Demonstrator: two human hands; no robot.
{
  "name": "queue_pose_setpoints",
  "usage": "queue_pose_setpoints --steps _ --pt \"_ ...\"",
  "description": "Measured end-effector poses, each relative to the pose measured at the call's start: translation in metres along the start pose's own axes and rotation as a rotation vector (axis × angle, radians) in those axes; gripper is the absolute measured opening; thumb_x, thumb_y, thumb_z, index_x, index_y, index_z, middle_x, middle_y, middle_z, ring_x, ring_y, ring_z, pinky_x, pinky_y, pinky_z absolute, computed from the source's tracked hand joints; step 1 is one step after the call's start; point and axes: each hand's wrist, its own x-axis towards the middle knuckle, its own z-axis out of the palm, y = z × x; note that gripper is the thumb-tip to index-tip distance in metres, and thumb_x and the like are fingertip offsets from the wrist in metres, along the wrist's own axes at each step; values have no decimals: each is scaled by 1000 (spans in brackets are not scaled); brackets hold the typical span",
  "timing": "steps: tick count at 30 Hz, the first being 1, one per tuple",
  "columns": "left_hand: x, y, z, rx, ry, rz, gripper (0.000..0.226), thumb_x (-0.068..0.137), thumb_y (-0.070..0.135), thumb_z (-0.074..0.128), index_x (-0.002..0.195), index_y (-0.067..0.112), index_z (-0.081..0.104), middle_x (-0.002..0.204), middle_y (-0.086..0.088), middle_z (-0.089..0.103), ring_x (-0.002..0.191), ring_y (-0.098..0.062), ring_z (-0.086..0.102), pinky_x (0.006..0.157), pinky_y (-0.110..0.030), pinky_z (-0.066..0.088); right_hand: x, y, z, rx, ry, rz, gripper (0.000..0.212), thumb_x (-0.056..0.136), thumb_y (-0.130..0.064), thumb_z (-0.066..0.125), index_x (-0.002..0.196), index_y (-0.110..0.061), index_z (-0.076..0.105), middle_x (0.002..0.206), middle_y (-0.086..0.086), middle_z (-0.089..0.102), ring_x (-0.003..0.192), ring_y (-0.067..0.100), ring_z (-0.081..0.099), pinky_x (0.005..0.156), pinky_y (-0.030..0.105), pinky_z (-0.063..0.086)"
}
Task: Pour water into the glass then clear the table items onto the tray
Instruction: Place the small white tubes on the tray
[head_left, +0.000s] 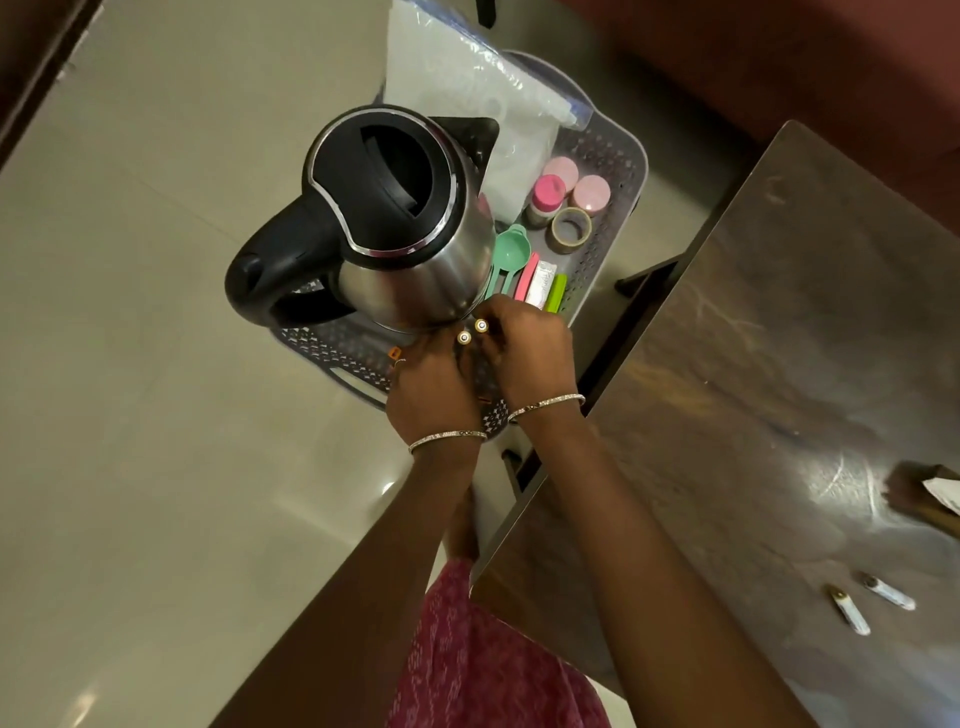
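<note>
The left hand (436, 387) and right hand (530, 351), fingers curled, each pinch one of two batteries (481, 326) over the tray's (322, 343) near edge, just beside the kettle (410, 244). Two loose batteries (849, 610) lie on the table (779, 364), near right.

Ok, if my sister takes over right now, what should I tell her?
Left hand and right hand meet over the tray, pinching two upright batteries beside the kettle.
Already on the tray: kettle, plastic bag, pink-lidded jars, tape roll, green spoons.
Left to do: set these batteries down, then fetch the two loose batteries and the brown object from the table.
The glass is not in view.
</note>
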Motion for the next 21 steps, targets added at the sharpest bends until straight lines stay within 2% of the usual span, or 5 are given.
queue_pose_setpoints --steps 12,21 --pt "0 3 -2 -54 -42 -99 19 93 34 60 106 27 71 102 -3 71 93 -32 65 68 -36 47 0 0 2 -77 -27 -18 21 90 -18 57 107 -12 67 96 12 73 91 39 65 72 39 48" --pt "-1 5 -5 -76 -72 -127 23 90 33 63 112 33 70 107 -2 71 98 -31 64 71 -35 47 1 0 1 -95 -54 -13 22 88 -14 57 107 -13 66 95 12 73 92 39 64 72 39 48"
